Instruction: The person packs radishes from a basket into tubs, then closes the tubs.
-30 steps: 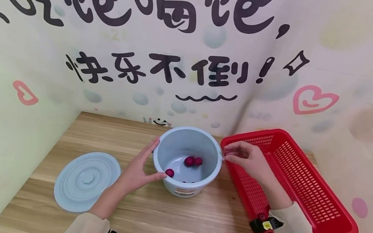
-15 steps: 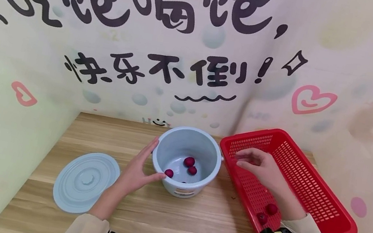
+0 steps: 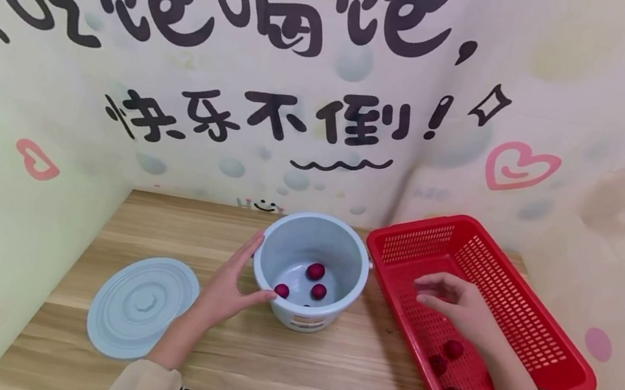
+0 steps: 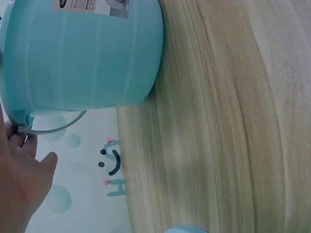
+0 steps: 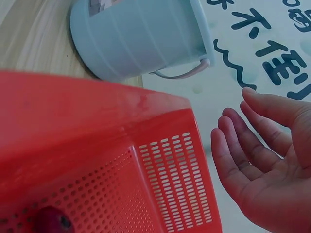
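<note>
— Where are your hands?

— My left hand point(image 3: 226, 286) rests open against the side of the round pale-blue plastic bucket point(image 3: 299, 322). My right hand point(image 3: 459, 306) hovers open and empty over the red perforated plastic basket point(image 3: 543, 347).

— And the fruit?

— Three small dark-red round fruits point(image 3: 453, 349) lie in the basket's near end, below and behind my right palm, toward my wrist. Three more point(image 3: 315, 271) sit in the bucket, left of that hand.

— Which hand is nearer?

— The right. The basket's long axis runs from far-left to near-right on the wooden desk point(image 3: 281, 371).
</note>
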`<state>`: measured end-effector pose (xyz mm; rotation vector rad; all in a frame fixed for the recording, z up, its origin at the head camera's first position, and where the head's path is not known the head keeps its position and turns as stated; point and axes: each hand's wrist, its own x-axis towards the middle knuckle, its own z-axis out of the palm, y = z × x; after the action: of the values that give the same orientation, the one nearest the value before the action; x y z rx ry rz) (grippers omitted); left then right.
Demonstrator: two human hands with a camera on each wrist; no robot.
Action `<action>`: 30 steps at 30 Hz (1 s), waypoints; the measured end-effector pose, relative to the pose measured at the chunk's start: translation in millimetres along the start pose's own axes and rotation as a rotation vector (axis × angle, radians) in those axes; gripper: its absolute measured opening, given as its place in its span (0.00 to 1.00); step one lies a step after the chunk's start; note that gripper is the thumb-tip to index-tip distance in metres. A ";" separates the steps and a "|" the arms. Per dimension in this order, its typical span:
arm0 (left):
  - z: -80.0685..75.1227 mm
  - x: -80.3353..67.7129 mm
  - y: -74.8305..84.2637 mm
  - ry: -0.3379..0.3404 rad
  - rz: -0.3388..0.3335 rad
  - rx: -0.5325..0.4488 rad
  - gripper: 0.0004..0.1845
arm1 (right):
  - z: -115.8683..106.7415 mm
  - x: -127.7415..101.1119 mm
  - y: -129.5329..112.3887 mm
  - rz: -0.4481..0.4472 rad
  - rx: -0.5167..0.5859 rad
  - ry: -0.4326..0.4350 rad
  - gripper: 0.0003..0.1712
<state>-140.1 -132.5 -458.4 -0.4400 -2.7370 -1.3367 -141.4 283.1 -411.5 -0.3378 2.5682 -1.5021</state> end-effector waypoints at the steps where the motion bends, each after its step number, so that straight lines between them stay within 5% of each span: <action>1: 0.0 0.0 -0.1 0.000 -0.001 0.000 0.55 | -0.7 -2.8 1.9 0.001 -0.003 -0.002 0.18; 11: -0.3 -0.3 1.3 -0.003 -0.010 -0.004 0.54 | -10.1 -29.7 24.1 0.059 -0.013 -0.019 0.20; 18: -0.9 -0.3 1.1 -0.005 -0.005 -0.009 0.55 | -16.0 -40.3 42.1 0.098 0.019 -0.107 0.23; 24: -1.1 -0.7 1.6 -0.008 -0.012 -0.008 0.55 | -24.8 -44.7 63.3 0.077 0.036 -0.239 0.23; 30: -0.5 -0.4 1.4 -0.003 -0.005 -0.007 0.54 | -37.4 -45.2 87.3 0.102 0.216 -0.453 0.23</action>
<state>-139.4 -132.2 -457.1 -0.4367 -2.7385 -1.3487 -117.2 367.9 -468.8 -0.4511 2.0256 -1.4503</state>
